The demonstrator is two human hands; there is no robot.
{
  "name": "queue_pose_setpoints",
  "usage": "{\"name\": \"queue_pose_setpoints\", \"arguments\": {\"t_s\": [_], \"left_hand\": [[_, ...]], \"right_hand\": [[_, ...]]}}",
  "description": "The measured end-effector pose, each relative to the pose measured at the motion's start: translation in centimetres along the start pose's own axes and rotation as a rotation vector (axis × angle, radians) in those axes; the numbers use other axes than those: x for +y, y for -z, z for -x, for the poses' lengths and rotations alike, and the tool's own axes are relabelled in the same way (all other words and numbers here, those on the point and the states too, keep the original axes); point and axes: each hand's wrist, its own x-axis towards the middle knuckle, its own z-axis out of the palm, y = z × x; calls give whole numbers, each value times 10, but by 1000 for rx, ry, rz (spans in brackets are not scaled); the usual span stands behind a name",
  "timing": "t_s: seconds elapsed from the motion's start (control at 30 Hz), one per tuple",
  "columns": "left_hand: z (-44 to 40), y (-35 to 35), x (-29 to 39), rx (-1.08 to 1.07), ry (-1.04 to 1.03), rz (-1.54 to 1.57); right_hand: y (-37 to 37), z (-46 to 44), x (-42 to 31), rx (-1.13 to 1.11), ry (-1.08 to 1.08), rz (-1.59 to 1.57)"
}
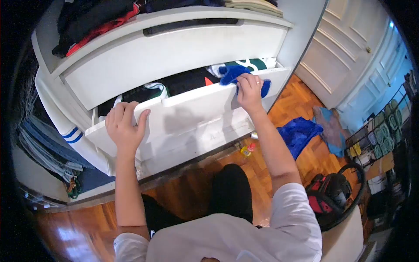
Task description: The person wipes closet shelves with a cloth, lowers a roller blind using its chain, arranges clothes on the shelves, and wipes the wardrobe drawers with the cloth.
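Observation:
A white drawer [192,111] is pulled partly out of the cabinet, with folded clothes [187,83] in dark, white and green inside. My left hand [125,125] grips the top edge of the drawer front near its left end, fingers hooked over and thumb on the outer face. Near the right end, my right hand [249,92] is closed on a blue cloth [234,73] that drapes over the same edge. Parts of the cloth stick out on both sides of my fingers.
Above the drawer, a shelf holds folded dark and red clothes [94,26]. Hanging trousers [48,146] are at left. On the wooden floor lie a blue bag-like item [301,134], a small yellow bottle [247,150] and a red-black vacuum cleaner [329,192]. A rack [384,126] stands at right.

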Motion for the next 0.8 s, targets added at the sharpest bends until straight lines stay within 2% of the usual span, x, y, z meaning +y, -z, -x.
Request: {"name": "queue_pose_setpoints", "arguments": {"t_s": [0.03, 0.13, 0.17, 0.2, 0.27, 0.33, 0.37, 0.43, 0.47, 0.5, 0.63, 0.67, 0.73, 0.8], "left_hand": [[0, -2, -2, 11, -4, -3], [3, -5, -1, 47, 13, -10], [3, -5, 0, 50, 24, -10], [2, -6, 1, 54, 27, -9], [6, -7, -3, 43, 0, -12], [4, -9, -2, 36, -2, -20], [5, -7, -2, 24, -1, -25], [3, -9, -4, 36, 2, -47], [4, -11, -5, 45, -3, -58], [3, -12, -6, 48, -9, -66], [5, -14, -3, 79, 12, -80], [6, -14, -3, 86, 15, -76], [2, -17, -1, 90, 12, -54], [4, -13, -4, 61, 19, -46]], "right_hand": [[1, -7, 1, 2, -21, -48], [29, -38, -3, 542, -307, -32], [25, -36, 7, 476, -162, -12], [20, -27, 21, 127, -40, -110], [10, -7, 32, -95, 48, 9], [2, 1, 75, -59, -5, -89], [1, 14, 105, 50, -162, -46], [27, 17, 146, 27, -262, 137], [36, 19, 165, -43, -235, 310], [41, 13, 165, -86, -189, 358], [10, 14, 149, 173, -451, 209], [6, 10, 122, 163, -502, 166], [1, 6, 72, 170, -317, 100], [13, 10, 81, 78, -196, -11]]}}
